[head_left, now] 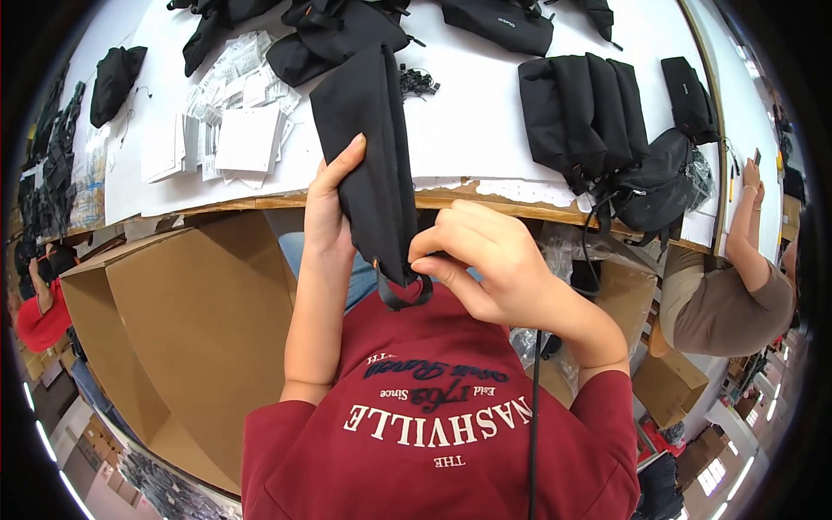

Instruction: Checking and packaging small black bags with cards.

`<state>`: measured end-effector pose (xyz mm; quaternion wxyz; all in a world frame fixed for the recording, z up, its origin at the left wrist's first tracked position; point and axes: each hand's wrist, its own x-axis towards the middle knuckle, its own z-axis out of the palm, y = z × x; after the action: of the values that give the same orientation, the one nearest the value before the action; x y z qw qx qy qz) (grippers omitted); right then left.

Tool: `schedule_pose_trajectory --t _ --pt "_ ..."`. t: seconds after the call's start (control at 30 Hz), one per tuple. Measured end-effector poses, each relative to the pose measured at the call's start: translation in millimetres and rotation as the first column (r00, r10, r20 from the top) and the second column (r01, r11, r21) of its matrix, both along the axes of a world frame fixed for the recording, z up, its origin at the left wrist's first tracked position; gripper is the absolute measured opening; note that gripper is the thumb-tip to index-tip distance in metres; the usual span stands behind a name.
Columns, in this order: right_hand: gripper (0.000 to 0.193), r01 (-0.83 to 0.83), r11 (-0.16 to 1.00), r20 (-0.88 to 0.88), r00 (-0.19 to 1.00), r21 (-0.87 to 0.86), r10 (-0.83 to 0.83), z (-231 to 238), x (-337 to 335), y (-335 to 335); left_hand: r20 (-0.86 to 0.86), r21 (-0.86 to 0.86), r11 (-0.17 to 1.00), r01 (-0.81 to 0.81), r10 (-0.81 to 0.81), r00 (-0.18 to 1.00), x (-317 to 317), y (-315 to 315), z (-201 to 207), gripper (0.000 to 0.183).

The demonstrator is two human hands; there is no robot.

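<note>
A long, flat black fabric pouch (368, 147) is held upright in front of my chest, its upper part over the table's near edge. My left hand (331, 204) is closed around its left side, thumb lying on the front face. At the pouch's lower right corner, the thumb and forefinger of my right hand (485, 256) pinch together. The fingers hide whether they grip the cloth edge or a small zipper pull there. A black strap loop (404, 299) hangs from the pouch's lower end, just below the pinch.
On the white table (468, 130) lie stacked white cards (247, 139), small black cords (418, 82), folded black pouches (585, 113) and a black bag (654, 182). A large cardboard box (199, 303) stands at my left. Another person (728, 295) sits at the right.
</note>
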<state>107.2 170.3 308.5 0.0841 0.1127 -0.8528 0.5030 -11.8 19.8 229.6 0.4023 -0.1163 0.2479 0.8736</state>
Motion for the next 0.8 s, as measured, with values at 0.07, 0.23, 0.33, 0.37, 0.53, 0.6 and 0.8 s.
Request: schedule_pose_trajectory --t 0.07,0.23,0.33,0.37,0.53,0.6,0.8 --pt "0.015 -0.039 0.993 0.054 0.998 0.111 0.033 2.9 1.0 3.3 0.004 0.005 1.000 0.004 -0.004 1.000 -0.7 -0.7 0.1 0.027" --pt "0.037 0.266 0.877 -0.189 0.960 0.399 -0.206 4.4 -3.9 10.1 -0.174 -0.413 0.896 -0.162 0.098 0.980 4.6 5.5 20.0 0.030" --pt "0.054 0.204 0.736 -0.256 0.966 0.645 -0.043 -11.1 -4.1 10.8 -0.059 -0.272 0.962 0.017 -0.035 0.998 21.4 1.1 35.4 0.035" --pt "0.054 0.205 0.736 -0.266 0.963 0.645 -0.036 -13.4 -5.2 14.1 -0.033 -0.240 0.970 0.048 -0.057 0.998 24.8 -2.8 38.5 0.035" --pt "0.063 0.141 0.985 -0.034 0.990 0.102 -0.138 -1.5 -0.5 36.2 -0.753 -0.605 0.688 -0.400 -0.333 0.567 15.4 -32.2 13.3 0.062" --pt "0.062 0.141 0.990 -0.064 0.988 0.024 -0.139 -2.5 0.2 37.6 -0.714 -0.389 0.902 -0.185 -0.169 0.679 16.2 -32.1 29.7 0.073" --pt "0.032 0.107 0.984 0.002 0.994 -0.140 -0.108 1.5 -1.6 47.7 -0.867 -0.426 0.884 -0.194 -0.338 0.365 3.0 -55.5 23.5 0.043"
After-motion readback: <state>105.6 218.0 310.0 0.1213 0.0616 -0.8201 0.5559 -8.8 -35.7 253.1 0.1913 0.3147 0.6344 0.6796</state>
